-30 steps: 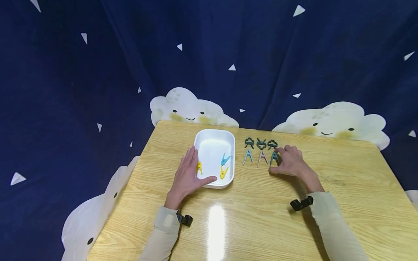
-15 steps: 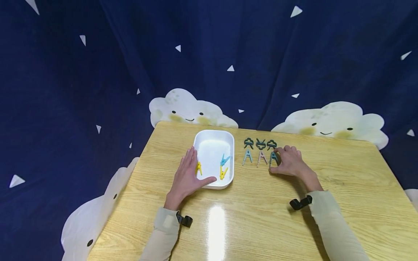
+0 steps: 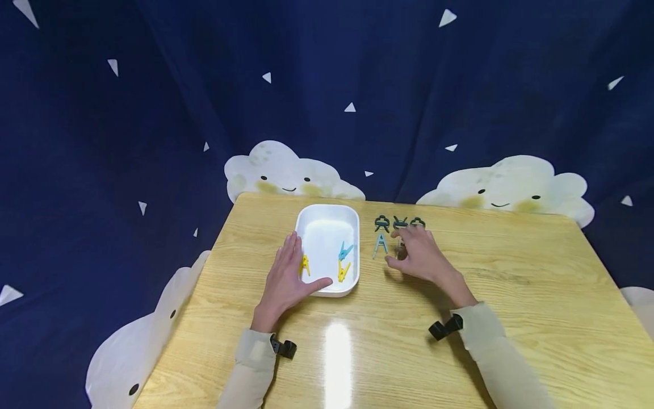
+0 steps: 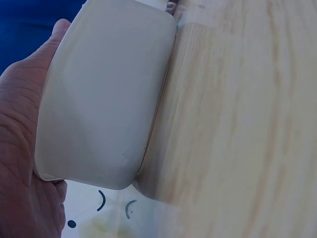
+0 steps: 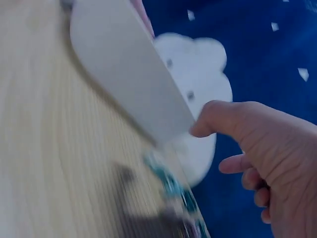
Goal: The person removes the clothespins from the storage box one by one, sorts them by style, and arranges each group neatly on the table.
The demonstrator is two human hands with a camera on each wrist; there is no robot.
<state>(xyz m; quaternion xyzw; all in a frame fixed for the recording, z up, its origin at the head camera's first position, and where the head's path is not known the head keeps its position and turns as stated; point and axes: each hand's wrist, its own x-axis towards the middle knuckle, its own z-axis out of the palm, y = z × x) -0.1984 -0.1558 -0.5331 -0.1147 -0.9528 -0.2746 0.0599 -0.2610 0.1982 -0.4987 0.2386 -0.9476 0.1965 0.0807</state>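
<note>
A white rectangular tray (image 3: 327,224) holds a blue clothespin (image 3: 344,251) and two yellow clothespins (image 3: 343,271). My left hand (image 3: 283,282) lies along its left side with straight fingers, thumb stretched across the front corner; the left wrist view shows the palm against the tray wall (image 4: 104,99). My right hand (image 3: 425,258) hovers right of the tray, fingers and thumb spread apart, with nothing seen between them. A pink clothespin (image 3: 401,248) shows partly between its thumb and fingers, and a light blue clothespin (image 3: 380,245) lies just left. The dark teal clothespin's spot is hidden by the hand.
Behind the clothespins, dark green cloud-shaped clips (image 3: 382,223) lie in a row. The wooden table (image 3: 398,341) ends at a navy curtain (image 3: 306,113) with cloud prints. The right wrist view is blurred, with the tray's side wall (image 5: 124,69) near the hand.
My right hand has moved left from the dark teal clothespin, over the pink one, toward the light blue one. The left hand stays at the tray. The head view has shifted slightly.
</note>
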